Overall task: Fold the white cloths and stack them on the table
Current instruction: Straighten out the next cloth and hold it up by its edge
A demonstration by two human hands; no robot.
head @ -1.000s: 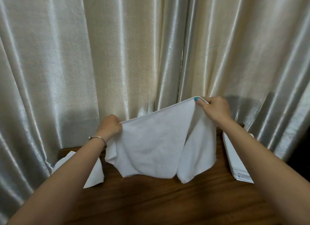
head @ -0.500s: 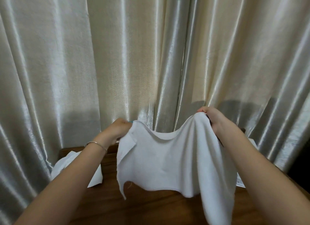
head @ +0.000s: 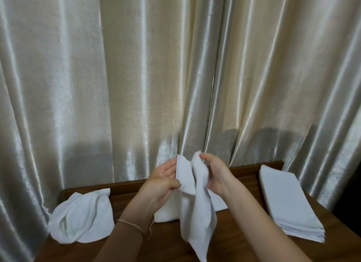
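Both hands' grip — left hand (head: pixel 163 180), right hand (head: pixel 215 174) — pinches one white cloth (head: pixel 197 209) above the table (head: pixel 244 240).

The held white cloth (head: pixel 197 213) runs out of the frame at the bottom centre, so its lower tip is cut off. It also covers the middle of a second cloth lying flat (head: pixel 166 214) on the counter (head: pixel 244 228), and only that cloth's left and right ends show beside the forearms. The fingertips of the left hand (head: pixel 163 180) are tucked behind the cloth's upper edge and cannot be seen. Both forearms leave the frame at the bottom. The counter's near edge and left front corner fall outside the lower frame. The number of layers in the folded stack (head: pixel 289 203) at the right is too fine to count.
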